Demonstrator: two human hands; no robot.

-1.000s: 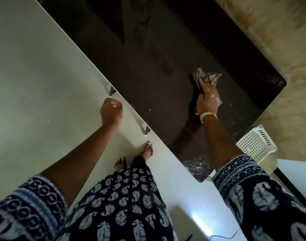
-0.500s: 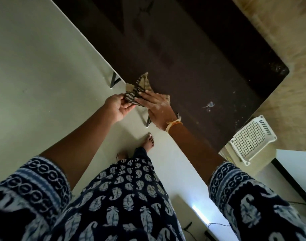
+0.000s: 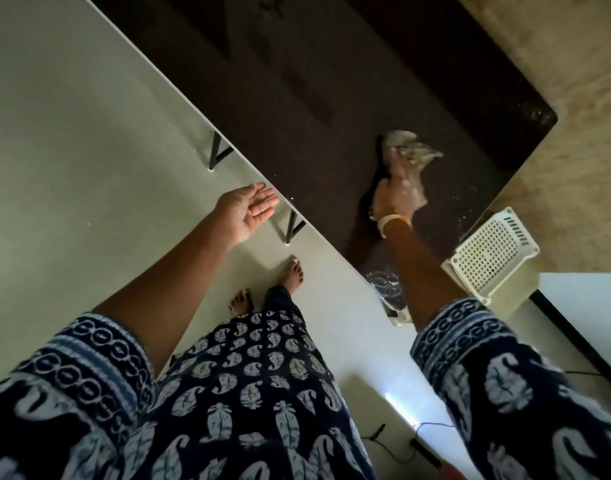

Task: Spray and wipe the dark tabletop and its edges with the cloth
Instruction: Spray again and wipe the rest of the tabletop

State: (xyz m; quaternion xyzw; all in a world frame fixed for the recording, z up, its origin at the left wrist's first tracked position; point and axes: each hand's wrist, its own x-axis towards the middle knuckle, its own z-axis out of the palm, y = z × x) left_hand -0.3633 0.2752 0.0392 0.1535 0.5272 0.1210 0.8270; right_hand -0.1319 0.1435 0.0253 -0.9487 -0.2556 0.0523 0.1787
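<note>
Cloth, bunched and blurred, lies on the dark bench toward its far right corner, under the fingers of the right hand, which presses it flat; whether the fingers curl round it is hard to tell. The left hand hovers open, palm up, just beside the near edge, holding nothing. Wiping looks to be the step in hand. White specks beside the cloth suggest the next strokes should sweep that corner, then the edges. A white basket stands past the bench's right end.
</note>
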